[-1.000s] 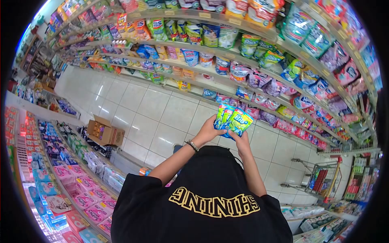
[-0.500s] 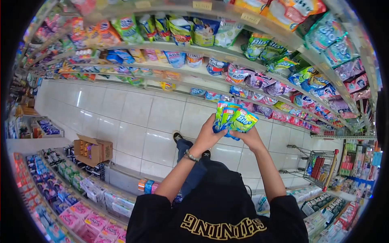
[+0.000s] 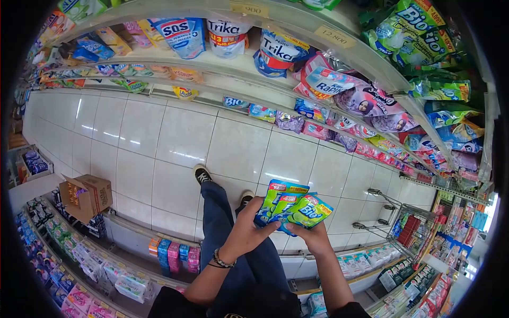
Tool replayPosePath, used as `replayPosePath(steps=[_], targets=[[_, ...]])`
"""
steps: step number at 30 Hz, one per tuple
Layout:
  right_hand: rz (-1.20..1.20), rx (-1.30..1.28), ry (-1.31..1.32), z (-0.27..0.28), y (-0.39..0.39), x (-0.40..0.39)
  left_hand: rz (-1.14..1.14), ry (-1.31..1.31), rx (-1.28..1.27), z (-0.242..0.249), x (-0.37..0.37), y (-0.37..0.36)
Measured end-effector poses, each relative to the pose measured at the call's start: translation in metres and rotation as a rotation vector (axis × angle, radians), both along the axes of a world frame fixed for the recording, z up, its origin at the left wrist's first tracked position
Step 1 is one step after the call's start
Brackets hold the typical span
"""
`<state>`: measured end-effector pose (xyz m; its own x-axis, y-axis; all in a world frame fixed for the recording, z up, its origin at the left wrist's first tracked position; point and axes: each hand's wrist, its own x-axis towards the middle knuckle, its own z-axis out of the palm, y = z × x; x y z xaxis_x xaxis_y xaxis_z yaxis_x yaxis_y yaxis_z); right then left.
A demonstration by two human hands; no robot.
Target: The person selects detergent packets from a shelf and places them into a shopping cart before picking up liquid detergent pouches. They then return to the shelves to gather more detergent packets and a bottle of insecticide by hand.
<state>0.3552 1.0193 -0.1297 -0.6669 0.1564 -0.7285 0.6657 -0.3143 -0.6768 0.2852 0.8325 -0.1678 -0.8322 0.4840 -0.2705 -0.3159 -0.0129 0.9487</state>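
Note:
Three green and blue Bio pouches are fanned out between both hands, above the floor at the centre right. My left hand, with a beaded bracelet at its wrist, grips the pouches from the left, its thumb on their lower front. On the other side my right hand pinches the lower edge of the rightmost pouch, thumb in front. The fingers behind the pouches are mostly hidden.
Shelves of pouches curve across the top and right. An open cardboard box stands at the left by low shelves of packets. A shopping cart with goods is at the right. Tiled floor runs between.
The view has tilted and come closer to the shelves. Both hands and the pouches now appear lower in view, and the legs show more. The grip on the pouches remains.

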Motion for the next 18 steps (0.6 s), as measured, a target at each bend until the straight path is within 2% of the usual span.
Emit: replayPosePath(steps=[6,11,18], targets=[[-0.066,-0.027,0.057,-0.014,0.003,-0.015,-0.110,-0.026,-0.027,-0.003,-0.030,-0.002],[-0.097,-0.070,0.149,-0.019,0.003,-0.034,-0.025,-0.021,0.061,0.002,-0.052,0.001],[-0.066,-0.069,0.228,-0.012,0.005,-0.048,-0.029,-0.068,0.103,0.007,-0.063,0.004]])
